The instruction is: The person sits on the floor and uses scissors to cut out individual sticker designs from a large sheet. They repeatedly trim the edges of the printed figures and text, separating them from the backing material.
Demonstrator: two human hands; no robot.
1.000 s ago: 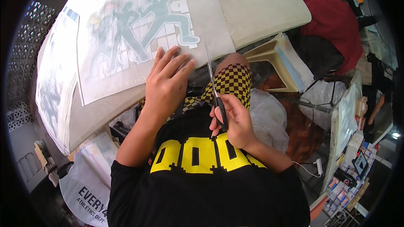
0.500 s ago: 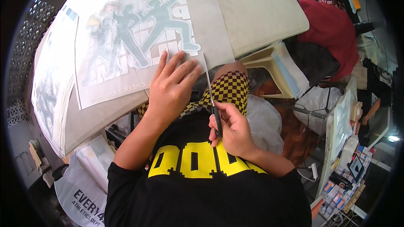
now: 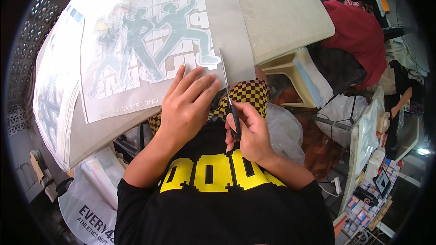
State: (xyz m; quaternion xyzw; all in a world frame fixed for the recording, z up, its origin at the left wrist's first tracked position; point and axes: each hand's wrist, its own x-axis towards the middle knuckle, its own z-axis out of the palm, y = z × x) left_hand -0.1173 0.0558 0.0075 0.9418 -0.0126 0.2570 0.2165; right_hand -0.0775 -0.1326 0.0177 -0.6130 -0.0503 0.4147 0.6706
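Over the last half-second: printed sheet [image 3: 168,47] has slid closer to the right hand [image 3: 250,129], left hand [image 3: 188,104] shifting with it. Left: fingers spread on sheet's near part; thumb hidden, pinch cannot be told. Right: grasps scissors [image 3: 234,120] by black handles, blades pointing away, just right of left fingertips. Sheet lies ahead of both hands. Judgement: more sheet now within the blades' reach; cut, if any, cannot be told

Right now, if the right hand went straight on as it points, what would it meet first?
Likely the printed sheet; the scissors in the right hand overlap it in view, though contact is unclear.
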